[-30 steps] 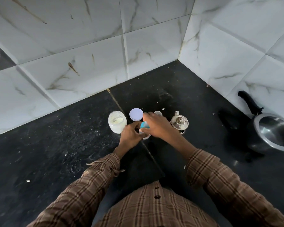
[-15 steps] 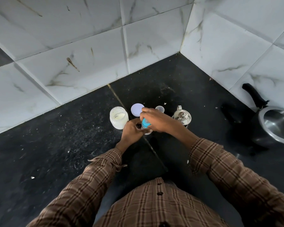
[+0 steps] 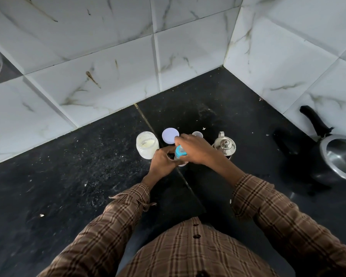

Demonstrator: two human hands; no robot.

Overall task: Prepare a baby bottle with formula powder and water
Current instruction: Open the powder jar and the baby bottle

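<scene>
Nearest the camera, brown plaid sleeves [image 3: 126,212] reached forward over the black stone counter [image 3: 68,176]. The left hand [image 3: 162,162] had its fingers curled round the body of the baby bottle [image 3: 180,154], which stood on the counter between both hands. The right hand [image 3: 194,149] came over from above, its fingers bent round the bottle's blue collar [image 3: 178,151]; the clear teat showed inside that ring, and a pale base peeked out below. Just left stood an open jar of pale formula powder [image 3: 147,144]. Behind lay its white lid [image 3: 170,135] and a small clear cap [image 3: 197,134]. A lidded steel pot [image 3: 225,145] stood right; a pressure cooker [image 3: 338,154] sat well apart.
</scene>
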